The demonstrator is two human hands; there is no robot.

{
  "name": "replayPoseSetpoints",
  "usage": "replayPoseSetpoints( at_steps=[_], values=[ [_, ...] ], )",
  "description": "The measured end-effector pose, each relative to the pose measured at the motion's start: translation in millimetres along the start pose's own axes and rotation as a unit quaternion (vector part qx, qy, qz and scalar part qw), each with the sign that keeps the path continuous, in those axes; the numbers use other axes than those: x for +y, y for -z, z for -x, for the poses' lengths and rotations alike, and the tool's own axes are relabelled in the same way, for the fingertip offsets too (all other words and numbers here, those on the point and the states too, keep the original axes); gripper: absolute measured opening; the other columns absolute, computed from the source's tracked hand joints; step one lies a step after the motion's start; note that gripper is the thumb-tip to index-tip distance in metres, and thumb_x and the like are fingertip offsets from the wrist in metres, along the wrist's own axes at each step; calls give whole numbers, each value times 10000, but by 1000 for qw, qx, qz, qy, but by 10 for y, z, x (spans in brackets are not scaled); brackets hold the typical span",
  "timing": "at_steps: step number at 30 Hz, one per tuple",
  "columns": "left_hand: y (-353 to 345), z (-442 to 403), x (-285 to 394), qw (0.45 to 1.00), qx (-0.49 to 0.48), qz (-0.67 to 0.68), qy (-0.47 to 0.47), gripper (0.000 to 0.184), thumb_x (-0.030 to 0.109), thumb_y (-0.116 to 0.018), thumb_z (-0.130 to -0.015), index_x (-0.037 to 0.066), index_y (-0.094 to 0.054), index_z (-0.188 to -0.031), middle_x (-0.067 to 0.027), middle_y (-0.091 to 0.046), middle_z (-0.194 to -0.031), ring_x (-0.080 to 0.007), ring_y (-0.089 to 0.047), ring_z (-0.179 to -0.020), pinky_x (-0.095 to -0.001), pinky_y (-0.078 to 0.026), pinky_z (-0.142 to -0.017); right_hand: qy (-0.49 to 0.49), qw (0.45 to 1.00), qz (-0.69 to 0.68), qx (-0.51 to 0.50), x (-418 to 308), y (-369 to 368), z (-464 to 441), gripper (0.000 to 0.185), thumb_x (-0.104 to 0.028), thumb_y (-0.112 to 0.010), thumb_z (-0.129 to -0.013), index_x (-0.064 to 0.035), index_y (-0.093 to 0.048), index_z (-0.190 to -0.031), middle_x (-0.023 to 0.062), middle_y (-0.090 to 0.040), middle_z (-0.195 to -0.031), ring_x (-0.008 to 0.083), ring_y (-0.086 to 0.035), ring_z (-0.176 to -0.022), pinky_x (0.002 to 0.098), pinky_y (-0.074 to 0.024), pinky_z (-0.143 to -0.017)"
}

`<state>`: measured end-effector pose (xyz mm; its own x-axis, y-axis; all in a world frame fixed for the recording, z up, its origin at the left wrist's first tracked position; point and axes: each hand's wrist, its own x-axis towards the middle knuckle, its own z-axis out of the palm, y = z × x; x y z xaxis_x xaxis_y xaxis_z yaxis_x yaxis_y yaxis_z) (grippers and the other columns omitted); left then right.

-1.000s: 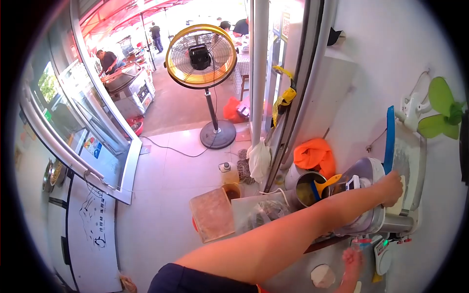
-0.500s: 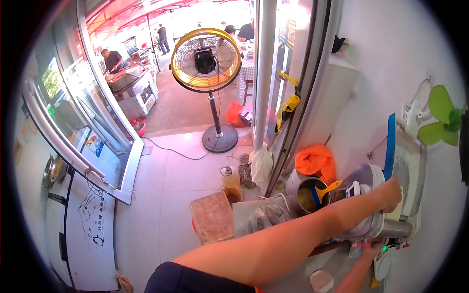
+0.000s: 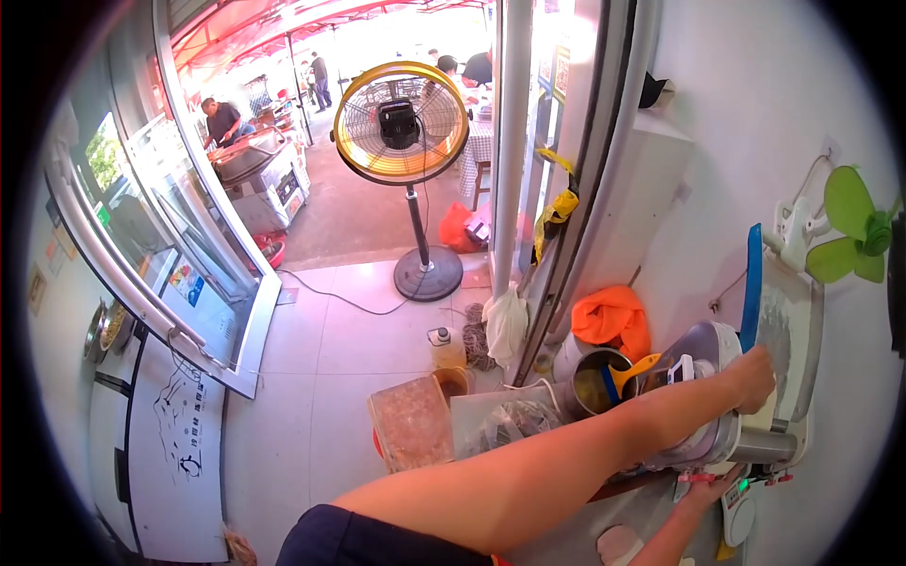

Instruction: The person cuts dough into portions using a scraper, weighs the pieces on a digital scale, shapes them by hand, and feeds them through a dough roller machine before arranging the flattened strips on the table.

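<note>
My left hand (image 3: pixel 753 379) is closed in a fist at the upper side of a grey-and-white machine (image 3: pixel 769 443) with a metal cylinder. What its fingers grip is hidden. Below, my right hand (image 3: pixel 713 487) reaches under the machine's lower edge beside red knobs (image 3: pixel 696 477). Its fingers look stretched out, though their tips are partly hidden. Close by is a white scale (image 3: pixel 740 517) with a lit green display. Behind my right forearm lies a pale, round, flat piece (image 3: pixel 618 543), partly covered. A blue strip (image 3: pixel 752 288) stands upright beyond my left hand.
A metal pot (image 3: pixel 595 389) holds a yellow-handled blue brush (image 3: pixel 630 370), near an orange cloth (image 3: pixel 612 316). On the floor are a brown box (image 3: pixel 411 424), a bottle (image 3: pixel 444 347) and a standing fan (image 3: pixel 399 123) with a trailing cord. A green fan (image 3: pixel 854 226) hangs at right. People are outside.
The view has shifted slightly. My right hand and forearm sit a little differently under the machine, covering more of the pale round piece. My left hand stays in place.
</note>
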<state>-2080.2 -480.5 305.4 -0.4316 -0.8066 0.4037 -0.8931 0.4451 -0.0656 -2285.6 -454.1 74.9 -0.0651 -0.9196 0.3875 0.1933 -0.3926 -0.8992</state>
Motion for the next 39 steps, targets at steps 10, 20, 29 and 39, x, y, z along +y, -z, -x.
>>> replayPoseSetpoints(
  at_steps=[10, 20, 29, 39],
  values=[
    [19, 17, -10, 1000, -8, -3, -20, 202, 278, -581, -760, 152, -728, -815, -19, -673, -847, -184, -576, -865, -364, -303, -796, -334, 890, -292, 112, 212, 419, -150, 469, -258, -568, -924, -24, -444, -1312, 96, -575, -1199, 283, -572, -1011, 469, -488, -814],
    [20, 37, -19, 999, -5, 38, -5, 261, 336, -532, -829, 161, -723, -793, -15, -673, -824, -190, -567, -840, -369, -311, -794, -293, 904, -276, 146, 7, 374, 100, 355, -220, -582, -921, -37, -492, -1211, 91, -568, -1062, 264, -570, -733, 466, -500, -656],
    [-158, -87, -8, 999, -35, 17, -5, 254, 336, -548, -814, 151, -722, -813, -23, -676, -841, -189, -568, -849, -371, -309, -791, -303, 871, -350, 162, 28, 446, 214, 295, -189, -552, -942, -4, -550, -1172, 125, -638, -995, 249, -613, -839, 357, -513, -716],
    [88, 32, 6, 1000, 17, 23, 3, 288, 368, -548, -804, 145, -729, -818, -41, -679, -857, -213, -598, -882, -375, -352, -801, -325, 881, -328, 103, 533, 1282, 396, 354, -177, -639, -884, -30, -556, -1196, 73, -646, -1076, 199, -636, -891, 298, -532, -705]
  ],
)
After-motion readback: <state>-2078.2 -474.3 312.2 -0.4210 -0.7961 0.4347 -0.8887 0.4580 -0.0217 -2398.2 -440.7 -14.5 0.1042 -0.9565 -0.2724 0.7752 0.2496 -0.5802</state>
